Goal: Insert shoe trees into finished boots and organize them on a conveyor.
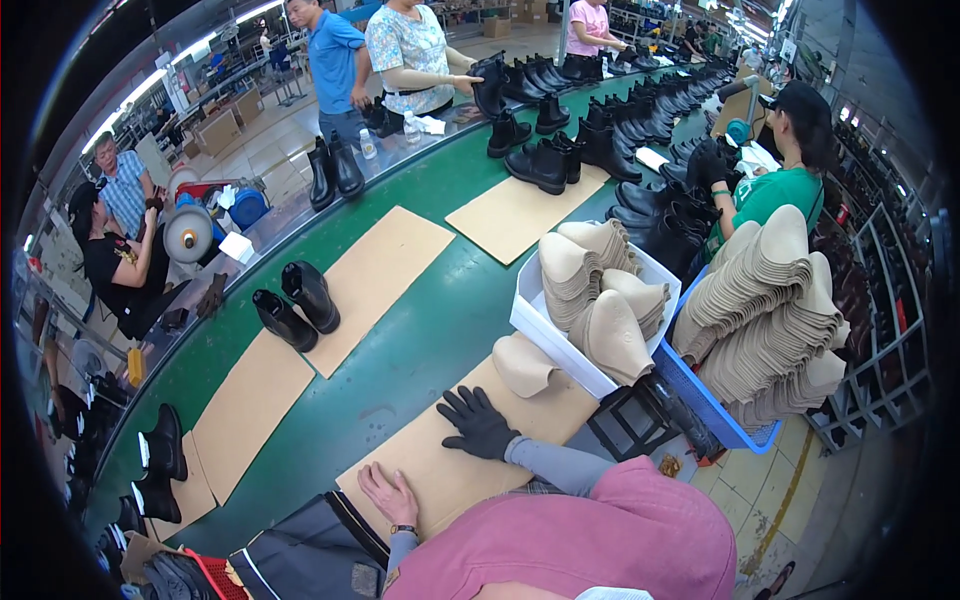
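Observation:
My left hand [388,492] is bare, wears a wristwatch, and lies flat on a brown cardboard sheet [440,475] on the green conveyor belt [420,340]. My right hand [478,422], in a black glove, rests palm down on the same sheet with fingers spread. Neither hand holds anything. A beige moulded shoe piece [525,365] lies just beyond the gloved hand. Behind it a white bin [540,335] holds stacks of the same beige pieces.
A blue basket [715,410] piled with beige pieces stands to the right. A pair of black boots [295,305] stands on another cardboard sheet to the left, and more boots [545,160] are farther up the belt. Several people work along both sides.

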The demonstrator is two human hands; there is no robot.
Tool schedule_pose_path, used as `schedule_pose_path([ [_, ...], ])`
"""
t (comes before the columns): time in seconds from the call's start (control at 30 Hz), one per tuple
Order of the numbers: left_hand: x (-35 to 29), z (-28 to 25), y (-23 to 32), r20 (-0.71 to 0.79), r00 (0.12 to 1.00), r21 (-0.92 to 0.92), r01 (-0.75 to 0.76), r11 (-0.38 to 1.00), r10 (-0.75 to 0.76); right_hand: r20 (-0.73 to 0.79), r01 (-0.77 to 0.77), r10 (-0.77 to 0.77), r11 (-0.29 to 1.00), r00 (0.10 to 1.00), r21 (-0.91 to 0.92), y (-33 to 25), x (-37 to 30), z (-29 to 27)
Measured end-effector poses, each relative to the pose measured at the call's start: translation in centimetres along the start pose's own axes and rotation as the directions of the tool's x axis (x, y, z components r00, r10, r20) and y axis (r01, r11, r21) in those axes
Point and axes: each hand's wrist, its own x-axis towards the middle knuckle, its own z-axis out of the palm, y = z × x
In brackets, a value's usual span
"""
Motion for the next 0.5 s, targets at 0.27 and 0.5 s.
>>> schedule_pose_path([
  [0.27,-0.1,0.2,-0.4,0.031,0.999,-0.013,0.026,1.000,-0.026,-0.009,-0.055,0.055,0.998,0.998,-0.011,1.7,2.9,0.5],
  [0.5,0.1,-0.1,0.4,0.028,0.999,0.012,0.040,0.999,-0.041,-0.101,-0.069,0.070,0.998,0.992,0.007,2.7,2.8,2.6],
])
